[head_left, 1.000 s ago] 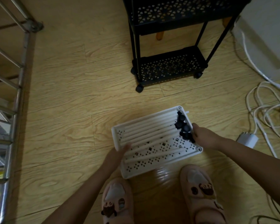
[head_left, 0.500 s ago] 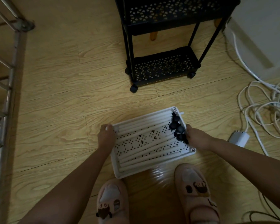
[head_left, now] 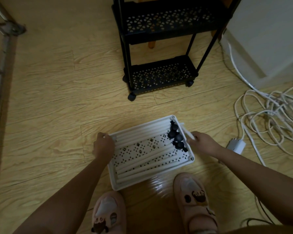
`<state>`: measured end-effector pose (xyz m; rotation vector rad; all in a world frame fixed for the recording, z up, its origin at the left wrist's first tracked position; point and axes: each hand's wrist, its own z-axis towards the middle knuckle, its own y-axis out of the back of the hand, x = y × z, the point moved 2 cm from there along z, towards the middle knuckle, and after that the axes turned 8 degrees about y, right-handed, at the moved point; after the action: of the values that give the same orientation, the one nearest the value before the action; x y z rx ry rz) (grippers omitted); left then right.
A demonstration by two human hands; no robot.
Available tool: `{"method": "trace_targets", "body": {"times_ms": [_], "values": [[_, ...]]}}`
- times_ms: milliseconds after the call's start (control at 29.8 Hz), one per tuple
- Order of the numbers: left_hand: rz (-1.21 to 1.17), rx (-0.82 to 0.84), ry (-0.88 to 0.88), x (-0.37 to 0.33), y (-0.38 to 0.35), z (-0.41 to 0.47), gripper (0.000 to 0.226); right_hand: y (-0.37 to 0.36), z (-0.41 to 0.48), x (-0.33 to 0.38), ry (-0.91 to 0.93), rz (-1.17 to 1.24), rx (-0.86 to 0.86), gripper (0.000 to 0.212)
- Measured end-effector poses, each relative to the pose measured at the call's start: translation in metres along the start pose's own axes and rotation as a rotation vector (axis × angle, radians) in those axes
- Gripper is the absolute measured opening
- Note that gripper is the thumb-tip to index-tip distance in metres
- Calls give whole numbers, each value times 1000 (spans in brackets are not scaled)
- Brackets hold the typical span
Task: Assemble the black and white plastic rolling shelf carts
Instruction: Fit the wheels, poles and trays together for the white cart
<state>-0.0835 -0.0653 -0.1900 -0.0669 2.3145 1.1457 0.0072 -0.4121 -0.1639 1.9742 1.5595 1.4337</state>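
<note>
Head view: the white perforated plastic shelf tray (head_left: 150, 175) lies on the wood-grain floor just in front of the pink slippers (head_left: 194, 200). It carries the loose long white plastic poles (head_left: 142, 130) and, at its right end, a cluster of small black caster wheels (head_left: 175, 137).

A second ago the left hand (head_left: 102, 146) lay flat on the poles inside the tray. It now sits at the far-left corner, fingers curled over the rim. The right hand (head_left: 201, 142) was resting against the right rim beside the casters. Now its fingers appear to pinch one short white pole (head_left: 187, 132), which slants across that rim, though the grip itself is blurred.

I read this as one hand steadying the tray and the other starting to pull parts out, so the white cart is only at the unpacking stage.

The black perforated rolling cart (head_left: 159, 73) stands upright on its wheels farther back and looks finished. A tangle of white cables (head_left: 269, 115) lies to the right, well apart from the tray.
</note>
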Motion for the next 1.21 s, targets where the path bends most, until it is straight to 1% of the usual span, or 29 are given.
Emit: {"method": "trace_targets", "body": {"times_ms": [67, 101, 134, 168, 235, 269, 370, 538, 773, 907, 1075, 1142, 1210], "values": [[36, -7, 18, -1, -1, 1, 27, 12, -11, -3, 30, 154, -243, 24], [51, -10, 25, -1, -1, 1, 27, 15, -15, -3, 37, 275, -330, 22], [61, -13, 26, -2, -1, 1, 27, 16, -19, -3, 29, 410, -376, 22], [68, -15, 31, -2, -2, 1, 26, 14, -23, -1, 14, 526, -383, 22], [65, -19, 33, -1, -2, 2, 25, 4, -24, 5, -15, 622, -355, 24], [62, -19, 25, -1, -2, 2, 25, -1, -24, 7, -20, 599, -335, 25], [49, -8, -11, 2, -2, 4, 26, -12, -21, 9, 7, 422, -293, 25], [45, 2, -57, 4, -2, 4, 29, -12, -23, 11, 49, 188, -239, 22], [27, 19, -64, 9, -4, 8, 27, -15, -22, 20, 35, 115, -303, 23], [17, 24, -50, 9, -5, 10, 30, -18, -21, 23, 23, 85, -340, 21], [10, 26, -41, 9, -4, 10, 31, -22, -19, 26, 9, 76, -330, 22], [7, 30, -43, 9, -4, 11, 32, -18, -17, 26, 3, -2, -320, 25], [9, 29, -47, 9, -4, 11, 33, -11, -13, 27, 9, -190, -289, 29]]}}
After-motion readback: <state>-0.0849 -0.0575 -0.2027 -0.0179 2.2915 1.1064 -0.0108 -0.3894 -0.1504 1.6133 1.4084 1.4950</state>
